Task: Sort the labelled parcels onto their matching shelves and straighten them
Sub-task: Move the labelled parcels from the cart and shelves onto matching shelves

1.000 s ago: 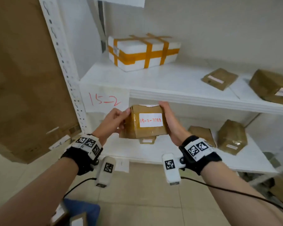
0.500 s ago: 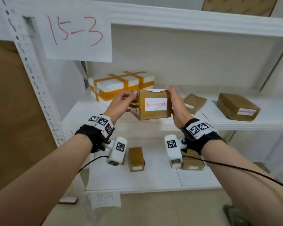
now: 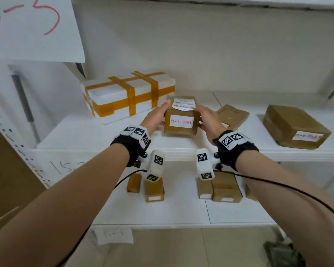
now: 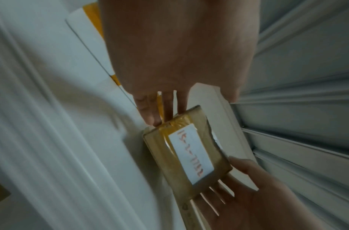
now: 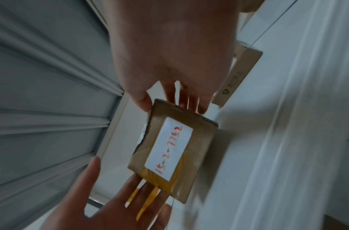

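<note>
Parcel (image 3: 180, 120), small, brown, tape-wrapped; white label on the near face in red handwriting, reading roughly 15-2-77, last digits unclear. Held between both my hands on the middle shelf (image 3: 96, 135), near its front edge, upright, label toward me; whether its base fully rests on the board I cannot tell.

Left hand (image 3: 156, 118): fingers nearly straight along the parcel's left side, thumb up by the top corner, pressing rather than wrapping.

Right hand (image 3: 208, 120): same on the right side, fingers extended along the wall, thumb at the top edge.

Torn paper slips (image 3: 183, 104) stuck on the parcel's top.

Behind left, near: white foam box (image 3: 127, 95) strapped with orange tape, against the back wall.

Just beside my right hand: flat brown packet (image 3: 232, 113), lying skewed.

Farther right, well apart: larger brown parcel (image 3: 293, 126), labelled, angled on the same shelf.

Lower shelf (image 3: 181, 214): several small brown parcels (image 3: 226, 189) standing in a row, labels forward.

Upper left: paper sign (image 3: 33, 27) with red numerals, partly cut off.
</note>
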`<state>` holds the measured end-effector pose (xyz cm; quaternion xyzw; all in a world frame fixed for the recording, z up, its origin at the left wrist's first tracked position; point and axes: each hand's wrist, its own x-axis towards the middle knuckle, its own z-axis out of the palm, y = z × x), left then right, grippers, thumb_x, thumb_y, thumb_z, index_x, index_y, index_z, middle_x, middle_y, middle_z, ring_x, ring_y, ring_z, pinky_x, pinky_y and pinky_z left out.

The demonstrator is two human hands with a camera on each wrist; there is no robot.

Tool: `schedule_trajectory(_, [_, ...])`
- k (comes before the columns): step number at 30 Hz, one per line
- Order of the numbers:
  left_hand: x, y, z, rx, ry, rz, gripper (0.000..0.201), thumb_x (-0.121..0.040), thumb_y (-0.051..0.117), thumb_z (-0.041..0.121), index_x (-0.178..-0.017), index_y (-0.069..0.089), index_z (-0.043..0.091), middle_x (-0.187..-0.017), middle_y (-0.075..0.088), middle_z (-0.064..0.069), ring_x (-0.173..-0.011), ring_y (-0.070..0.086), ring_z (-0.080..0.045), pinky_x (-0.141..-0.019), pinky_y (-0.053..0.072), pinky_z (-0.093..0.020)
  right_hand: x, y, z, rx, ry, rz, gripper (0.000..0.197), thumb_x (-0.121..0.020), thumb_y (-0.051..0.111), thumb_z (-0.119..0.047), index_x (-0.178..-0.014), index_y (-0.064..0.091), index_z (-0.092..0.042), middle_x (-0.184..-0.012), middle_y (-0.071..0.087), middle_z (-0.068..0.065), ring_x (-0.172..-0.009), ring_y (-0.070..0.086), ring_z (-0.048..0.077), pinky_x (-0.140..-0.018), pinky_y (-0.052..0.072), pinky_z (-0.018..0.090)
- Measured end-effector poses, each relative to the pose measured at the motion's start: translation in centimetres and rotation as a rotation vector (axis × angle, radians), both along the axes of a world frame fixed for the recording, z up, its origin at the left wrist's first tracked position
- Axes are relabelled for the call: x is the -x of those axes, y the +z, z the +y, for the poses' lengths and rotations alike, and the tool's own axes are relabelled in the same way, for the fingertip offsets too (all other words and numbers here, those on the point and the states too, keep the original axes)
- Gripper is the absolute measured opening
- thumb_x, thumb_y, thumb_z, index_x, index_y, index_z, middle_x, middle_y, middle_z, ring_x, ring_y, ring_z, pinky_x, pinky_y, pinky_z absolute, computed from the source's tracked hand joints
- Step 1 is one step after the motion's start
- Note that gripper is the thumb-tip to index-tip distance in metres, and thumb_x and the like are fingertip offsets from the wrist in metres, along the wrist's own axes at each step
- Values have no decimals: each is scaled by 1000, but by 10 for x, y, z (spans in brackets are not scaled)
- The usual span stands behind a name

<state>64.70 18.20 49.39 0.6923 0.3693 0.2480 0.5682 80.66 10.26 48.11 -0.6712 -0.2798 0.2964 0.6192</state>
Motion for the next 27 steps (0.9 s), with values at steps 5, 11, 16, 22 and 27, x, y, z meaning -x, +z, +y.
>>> schedule_trajectory(5, [-7,-24,-6,105,8,1,46,-100,38,57,-133,50,26,-121,58,6,-115,58,-21,-108,40,-43,-10,-25,2,68,20,-5,38,-93,55,-38,-125,65,-21,-120,72,-2,-113,65,16,-107,46,37])
schedule_trajectory(11, [12,-36,-16,176,-62,16,64,-98,45,55,-151,33,21,-153,41,-1,-140,40,-21,-119,27,-39,7,-24,-1,100,-69,-59,19,-103,44,-35,-112,57,-25,-123,65,3,-109,57,19,-95,44,33])
schedule_trajectory(16, [24,-33,-27,162,-157,36,54,-99,43,55,-146,40,29,-150,45,6,-143,35,-19,-116,25,-36,22,-23,-4,145,-50,-61,40,-104,41,-38,-135,54,-16,-128,58,3,-112,50,18,-104,39,37])
schedule_trajectory(22, [23,-31,-43,19,-206,85,63,-96,50,56,-152,31,32,-152,40,8,-137,37,-11,-112,26,-32,30,-19,-13,255,5,-99,49,-98,53,-25,-144,44,-11,-130,55,1,-115,49,19,-99,37,34])
schedule_trajectory(27, [14,-30,-51,-17,-53,113,66,-96,52,52,-151,36,19,-154,40,-2,-142,37,-24,-112,29,-34,34,-20,-16,469,-76,-238,102,-55,58,-59,-144,45,-11,-140,53,11,-122,53,32,-105,44,44])
